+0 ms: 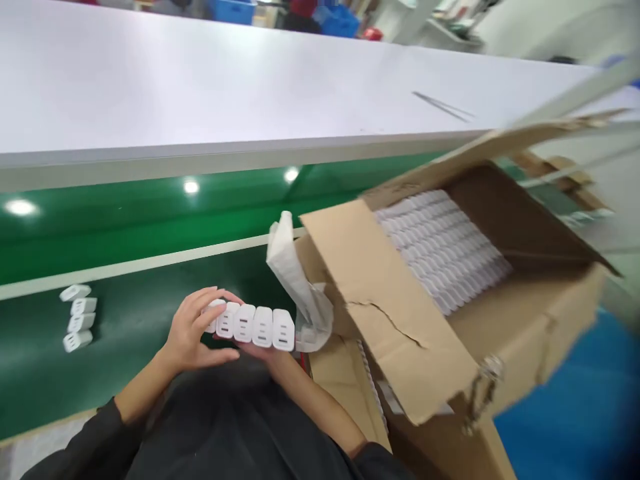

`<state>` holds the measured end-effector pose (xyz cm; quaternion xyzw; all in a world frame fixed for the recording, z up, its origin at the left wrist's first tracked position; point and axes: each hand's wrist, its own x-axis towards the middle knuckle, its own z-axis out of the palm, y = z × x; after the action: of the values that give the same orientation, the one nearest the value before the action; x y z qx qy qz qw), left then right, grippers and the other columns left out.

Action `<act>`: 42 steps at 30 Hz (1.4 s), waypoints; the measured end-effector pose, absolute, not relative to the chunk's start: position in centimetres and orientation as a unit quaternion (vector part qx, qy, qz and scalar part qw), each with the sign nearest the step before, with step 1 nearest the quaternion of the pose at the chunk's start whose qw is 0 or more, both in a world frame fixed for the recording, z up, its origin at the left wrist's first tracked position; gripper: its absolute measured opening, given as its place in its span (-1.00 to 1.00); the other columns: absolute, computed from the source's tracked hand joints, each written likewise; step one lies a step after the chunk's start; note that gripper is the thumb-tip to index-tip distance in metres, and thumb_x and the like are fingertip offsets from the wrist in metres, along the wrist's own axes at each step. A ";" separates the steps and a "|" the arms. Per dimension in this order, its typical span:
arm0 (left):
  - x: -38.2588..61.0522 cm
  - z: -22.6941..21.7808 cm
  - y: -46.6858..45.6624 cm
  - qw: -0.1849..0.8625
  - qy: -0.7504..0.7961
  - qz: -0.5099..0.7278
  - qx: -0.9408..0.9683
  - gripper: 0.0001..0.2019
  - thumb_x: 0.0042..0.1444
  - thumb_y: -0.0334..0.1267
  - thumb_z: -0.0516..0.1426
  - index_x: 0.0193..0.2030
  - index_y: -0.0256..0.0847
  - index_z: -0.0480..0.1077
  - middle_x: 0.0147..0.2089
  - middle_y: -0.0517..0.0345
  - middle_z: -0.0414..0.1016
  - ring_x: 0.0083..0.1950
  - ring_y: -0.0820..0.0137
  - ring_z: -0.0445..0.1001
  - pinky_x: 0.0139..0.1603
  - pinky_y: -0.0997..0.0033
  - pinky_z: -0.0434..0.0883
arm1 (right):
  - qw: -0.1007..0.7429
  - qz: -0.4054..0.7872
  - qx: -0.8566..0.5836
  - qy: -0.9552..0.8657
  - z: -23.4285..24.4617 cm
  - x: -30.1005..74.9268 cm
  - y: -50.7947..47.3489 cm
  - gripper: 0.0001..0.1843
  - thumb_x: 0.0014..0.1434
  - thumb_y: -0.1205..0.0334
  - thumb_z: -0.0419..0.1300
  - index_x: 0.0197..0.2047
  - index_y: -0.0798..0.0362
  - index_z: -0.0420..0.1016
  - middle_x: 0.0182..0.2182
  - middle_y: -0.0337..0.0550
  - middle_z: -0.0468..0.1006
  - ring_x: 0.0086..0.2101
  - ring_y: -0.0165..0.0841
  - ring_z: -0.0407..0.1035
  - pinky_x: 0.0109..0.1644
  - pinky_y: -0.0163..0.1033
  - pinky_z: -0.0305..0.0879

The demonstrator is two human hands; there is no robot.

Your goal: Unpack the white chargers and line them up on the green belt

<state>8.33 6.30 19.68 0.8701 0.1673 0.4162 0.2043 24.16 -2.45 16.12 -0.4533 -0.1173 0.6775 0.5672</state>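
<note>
A row of several white USB chargers [263,327] lies side by side in front of my body, port faces turned up toward me. My right hand [273,355] supports the row from below and behind; its fingers are mostly hidden by the chargers. At the row's left end, my left hand [193,333] has its fingertips against the leftmost charger [211,324]. Its thumb is stretched out, apart from the fingers, below the row. Further left, several loose white chargers [81,323] sit in a short column on the dark green surface [135,327].
An opened cardboard box [395,293] at the right holds packed rows of white pieces [445,247]. Crumpled white wrapping [305,300] hangs at its left side. Another carton [345,380] is underneath. Beyond the green surface runs a white table [200,80] with tweezers [443,105] on it.
</note>
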 end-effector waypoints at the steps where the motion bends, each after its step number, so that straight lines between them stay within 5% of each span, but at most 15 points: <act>1: 7.2 18.7 6.7 0.191 0.199 0.369 0.887 -0.23 0.12 0.17 0.20 0.38 -0.04 0.06 0.20 -0.09 0.38 0.20 0.06 0.40 0.14 -0.03 0.45 | 0.547 0.712 -0.422 -0.123 15.1 23.3 -1.2 -0.42 0.02 -0.37 0.10 0.01 -0.27 0.49 0.00 -0.20 0.55 0.04 0.01 0.42 0.07 0.31 0.35; 7: 0.7 11.4 6.8 0.146 0.385 0.229 0.882 -0.40 0.22 0.14 0.13 0.31 -0.11 0.25 0.08 -0.05 0.51 0.02 0.18 0.48 0.02 0.19 0.41 | 0.458 0.840 -0.269 -0.106 8.5 17.4 2.8 -0.35 -0.07 -0.35 0.24 -0.04 -0.10 0.48 0.03 -0.08 0.52 0.10 -0.05 0.34 0.19 0.13 0.26; 12: -3.9 5.9 7.2 0.137 0.493 0.184 0.839 -0.37 0.25 0.22 0.03 0.26 -0.19 0.31 -0.02 -0.05 0.55 -0.11 0.22 0.50 -0.16 0.26 0.37 | 0.324 0.900 -0.266 -0.116 4.2 12.9 6.7 -0.45 0.08 -0.29 0.15 -0.01 -0.11 0.48 -0.01 -0.11 0.55 0.03 -0.09 0.40 0.19 0.18 0.23; 17: -8.1 2.2 10.1 0.140 0.547 0.151 0.811 -0.43 0.29 0.19 0.00 0.20 -0.22 0.36 -0.05 -0.06 0.55 -0.10 0.25 0.49 -0.15 0.31 0.35 | 0.260 0.910 -0.295 -0.132 0.9 10.4 11.4 -0.55 0.04 -0.08 0.30 -0.04 -0.07 0.46 -0.08 -0.10 0.59 -0.07 -0.13 0.44 0.13 0.21 0.31; 24: -11.8 1.0 16.4 0.138 0.520 0.079 0.839 -0.49 0.27 0.15 0.05 0.17 -0.17 0.37 -0.11 -0.03 0.51 -0.10 0.25 0.46 -0.17 0.32 0.27 | 0.307 0.855 -0.389 -0.152 -3.1 10.8 17.8 -0.58 -0.05 0.20 0.45 -0.09 -0.05 0.49 -0.08 -0.15 0.60 -0.12 -0.23 0.47 -0.14 -0.15 0.46; 35: -13.2 1.3 23.9 0.143 0.478 -0.015 0.867 -0.54 0.20 0.02 0.17 0.15 -0.18 0.40 -0.09 -0.11 0.49 -0.04 0.13 0.42 -0.07 0.25 0.23 | 0.339 0.833 -0.417 -0.129 -4.1 12.1 17.5 -0.50 -0.13 0.12 0.50 -0.11 -0.10 0.47 -0.09 -0.18 0.59 -0.08 -0.21 0.47 -0.05 -0.10 0.45; 38: -13.5 2.2 23.7 0.149 0.473 -0.015 0.868 -0.51 0.18 0.00 0.19 0.20 -0.14 0.36 0.05 -0.12 0.48 0.10 0.07 0.39 0.11 0.15 0.20 | 0.345 0.832 -0.415 -0.129 -3.8 12.0 17.4 -0.49 -0.13 0.13 0.50 -0.10 -0.08 0.47 -0.07 -0.15 0.58 -0.04 -0.20 0.45 0.00 -0.08 0.43; 42: -12.8 3.9 21.9 0.157 0.469 0.009 0.869 -0.24 0.10 0.03 0.25 0.40 -0.11 0.12 0.37 -0.11 0.23 0.41 -0.02 0.07 0.37 -0.04 -0.06 | 0.356 0.831 -0.408 -0.130 -3.8 11.5 18.0 -0.47 -0.15 0.17 0.51 -0.08 -0.08 0.48 -0.09 -0.16 0.59 -0.06 -0.18 0.46 0.02 -0.04 0.42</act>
<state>-12.78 21.91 3.92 0.8692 0.4688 0.0094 0.1571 11.52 17.96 -3.80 -0.4077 -0.1299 0.8309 0.3557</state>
